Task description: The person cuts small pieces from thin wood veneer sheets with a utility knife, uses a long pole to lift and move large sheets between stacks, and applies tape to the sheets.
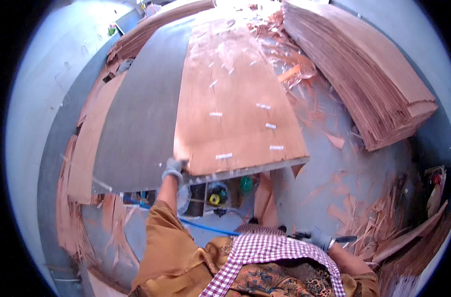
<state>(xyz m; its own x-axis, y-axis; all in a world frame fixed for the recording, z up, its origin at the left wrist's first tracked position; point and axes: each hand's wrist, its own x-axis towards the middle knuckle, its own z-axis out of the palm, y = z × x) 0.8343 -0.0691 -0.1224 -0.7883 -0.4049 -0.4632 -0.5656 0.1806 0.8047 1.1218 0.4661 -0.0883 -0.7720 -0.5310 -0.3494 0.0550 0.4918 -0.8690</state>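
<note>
My left hand (173,168), in a grey glove, pinches the near left corner of a pale reddish veneer sheet (240,128) with small white strips on it. The sheet lies on a long work table, beside the table's bare dark grey top (134,109). My right hand (322,240), also gloved, is low at my right side by my checked apron, closed on a dark elongated tool (345,239) that I cannot make out clearly.
Tall veneer stacks stand at right (359,74) and back left (156,12), with more sheets along the left (67,198). Torn scraps (344,213) litter the floor (324,168). A blue hose (210,227), yellow roll (214,199) and green round object (246,184) are under the table.
</note>
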